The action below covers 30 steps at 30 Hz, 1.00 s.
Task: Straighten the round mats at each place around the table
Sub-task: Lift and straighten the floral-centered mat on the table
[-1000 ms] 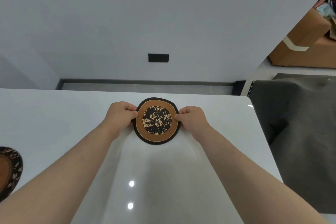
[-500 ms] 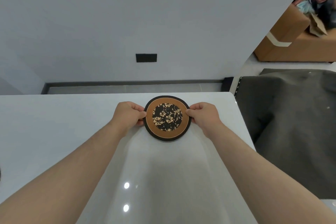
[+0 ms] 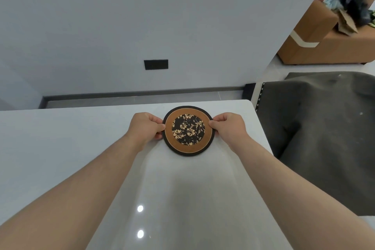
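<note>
1. Both hands pinching one mat: left hand gripping the left rim, right hand gripping the right rim, thumbs on top and fingers curled at the edge, whether tucked underneath cannot be told.
2. Held between them: round cork-brown mat with a black border and a black floral centre, lying flat on the glossy white table, near the far edge and close to the far right corner.
3. Step in hand, judged from the grip: squaring this mat at its place. Best done with light, even pressure on both rims, sliding or turning it flat rather than lifting, so the thin disc does not bend or skid on the slick top.
4. Worth checking an even gap to the far edge and the right edge before letting go; releasing both sides together should keep it from twisting.
5. Count in view: one mat, two hands, one table. No other mats visible from this angle, so remaining places cannot be judged.
6. Further out: dark grey cloth-covered shape just right of the table, a tan sofa piled with clothes beyond, and a black wall plate on the grey wall.
</note>
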Available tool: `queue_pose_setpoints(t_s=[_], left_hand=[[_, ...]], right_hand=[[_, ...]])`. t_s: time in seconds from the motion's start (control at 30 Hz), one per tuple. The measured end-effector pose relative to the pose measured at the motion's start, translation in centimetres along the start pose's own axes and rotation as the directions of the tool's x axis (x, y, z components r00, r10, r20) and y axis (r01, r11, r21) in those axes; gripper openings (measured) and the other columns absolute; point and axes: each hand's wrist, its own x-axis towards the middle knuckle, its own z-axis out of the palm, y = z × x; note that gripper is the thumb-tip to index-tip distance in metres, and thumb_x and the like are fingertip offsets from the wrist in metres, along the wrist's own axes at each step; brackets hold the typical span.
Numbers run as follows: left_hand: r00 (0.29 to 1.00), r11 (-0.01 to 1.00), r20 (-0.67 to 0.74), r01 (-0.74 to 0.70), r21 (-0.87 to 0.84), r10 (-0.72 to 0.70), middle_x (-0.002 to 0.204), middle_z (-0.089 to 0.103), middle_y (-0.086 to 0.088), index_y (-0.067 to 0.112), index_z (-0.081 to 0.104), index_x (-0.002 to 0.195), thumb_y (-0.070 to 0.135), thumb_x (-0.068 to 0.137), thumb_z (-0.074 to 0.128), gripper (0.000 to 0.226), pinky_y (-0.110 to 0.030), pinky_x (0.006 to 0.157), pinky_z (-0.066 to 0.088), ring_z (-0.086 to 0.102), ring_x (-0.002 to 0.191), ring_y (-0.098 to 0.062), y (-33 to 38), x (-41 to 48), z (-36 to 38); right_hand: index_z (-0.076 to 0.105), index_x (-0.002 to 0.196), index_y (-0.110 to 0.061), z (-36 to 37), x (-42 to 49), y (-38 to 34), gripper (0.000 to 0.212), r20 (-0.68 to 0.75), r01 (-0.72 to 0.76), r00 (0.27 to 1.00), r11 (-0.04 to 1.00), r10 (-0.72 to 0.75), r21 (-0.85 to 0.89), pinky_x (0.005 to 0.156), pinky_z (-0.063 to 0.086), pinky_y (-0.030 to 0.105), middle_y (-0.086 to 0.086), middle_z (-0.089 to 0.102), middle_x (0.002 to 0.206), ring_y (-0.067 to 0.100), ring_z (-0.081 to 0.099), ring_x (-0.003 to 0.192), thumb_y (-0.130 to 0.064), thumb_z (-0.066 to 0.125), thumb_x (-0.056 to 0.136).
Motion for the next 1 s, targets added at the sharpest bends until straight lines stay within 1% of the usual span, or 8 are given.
queue_pose_setpoints(t_s=[0.17,0.4,0.47,0.57,0.63,0.7,0.8,1.0], left_hand=[[1.000,0.999,-0.003,0.024,0.043,-0.024,0.081,0.070,-0.019,0.002,0.067,0.077,-0.004,0.076,0.074,0.009,-0.030,0.054,0.056,0.069,0.068,-0.027,-0.7,0.1,-0.1],[0.992,0.958,-0.017,-0.116,0.262,0.125,0.077,0.072,-0.011,0.010,0.070,0.076,0.009,0.076,0.077,0.007,-0.038,0.067,0.060,0.069,0.067,-0.025,-1.4,0.2,0.0],[0.959,0.842,0.008,-0.252,0.476,0.283,0.091,0.071,-0.004,0.013,0.071,0.090,0.026,0.075,0.077,0.021,-0.032,0.075,0.052,0.063,0.080,-0.018,-1.8,0.1,-0.4],[0.864,0.552,0.175,-0.444,0.705,0.472,0.127,0.056,0.000,0.018,0.057,0.127,0.064,0.065,0.069,0.078,-0.033,0.098,0.038,0.047,0.117,-0.019,-2.6,0.1,-1.7],[0.837,0.375,0.321,-0.499,0.781,0.444,0.154,0.030,0.002,0.021,0.032,0.146,0.084,0.053,0.056,0.115,-0.037,0.115,0.017,0.019,0.142,-0.020,-3.3,0.4,-2.6],[0.825,0.256,0.408,-0.523,0.813,0.391,0.161,0.005,0.002,0.023,0.010,0.151,0.093,0.050,0.046,0.128,-0.040,0.118,0.000,-0.004,0.147,-0.018,-3.9,0.8,-3.0],[0.807,0.218,0.434,-0.544,0.810,0.400,0.162,0.000,0.000,0.029,0.006,0.150,0.093,0.051,0.043,0.123,-0.042,0.118,-0.008,-0.011,0.147,-0.017,-4.8,1.1,-2.7],[0.791,0.214,0.389,-0.531,0.820,0.472,0.162,0.005,-0.002,0.036,0.011,0.148,0.096,0.051,0.039,0.118,-0.045,0.118,-0.009,-0.007,0.147,-0.020,-5.5,0.9,-2.1]], right_hand=[[0.070,0.071,-0.017,0.6,0.1,0.7,0.012,0.032,-0.006,0.999,0.998,0.008,-0.063,0.053,0.055,0.024,0.004,0.072,0.073,0.017,0.068,0.058,-0.017,0.081,0.074],[0.071,0.071,-0.018,0.7,0.6,1.1,0.011,0.091,0.172,0.984,0.933,-0.151,-0.316,0.065,0.051,0.028,-0.004,0.067,0.069,0.018,0.065,0.068,-0.024,0.075,0.078],[0.074,0.089,-0.019,0.2,0.6,1.5,0.015,0.144,0.267,0.963,0.854,-0.226,-0.446,0.069,0.043,0.024,-0.005,0.067,0.081,0.016,0.062,0.081,-0.031,0.072,0.082],[0.060,0.125,-0.020,-1.2,0.8,2.3,0.059,0.284,0.422,0.906,0.727,-0.314,-0.541,0.090,0.039,0.029,0.000,0.060,0.119,0.020,0.052,0.112,-0.050,0.072,0.076],[0.041,0.141,-0.026,-2.0,0.8,2.9,0.093,0.380,0.492,0.869,0.625,-0.317,-0.606,0.110,0.024,0.037,-0.002,0.040,0.147,0.022,0.031,0.136,-0.070,0.068,0.063],[0.024,0.148,-0.032,-2.1,0.8,3.3,0.112,0.450,0.546,0.837,0.524,-0.311,-0.653,0.117,0.007,0.042,-0.004,0.019,0.159,0.020,0.008,0.146,-0.084,0.058,0.055],[0.011,0.147,-0.038,-1.8,0.9,4.0,0.114,0.514,0.608,0.794,0.435,-0.324,-0.664,0.118,-0.004,0.047,-0.003,0.005,0.161,0.017,-0.007,0.147,-0.090,0.049,0.053],[0.010,0.148,-0.035,-1.3,1.1,4.6,0.116,0.500,0.609,0.793,0.432,-0.348,-0.665,0.117,-0.008,0.046,-0.004,0.004,0.161,0.015,-0.008,0.146,-0.091,0.047,0.054]])
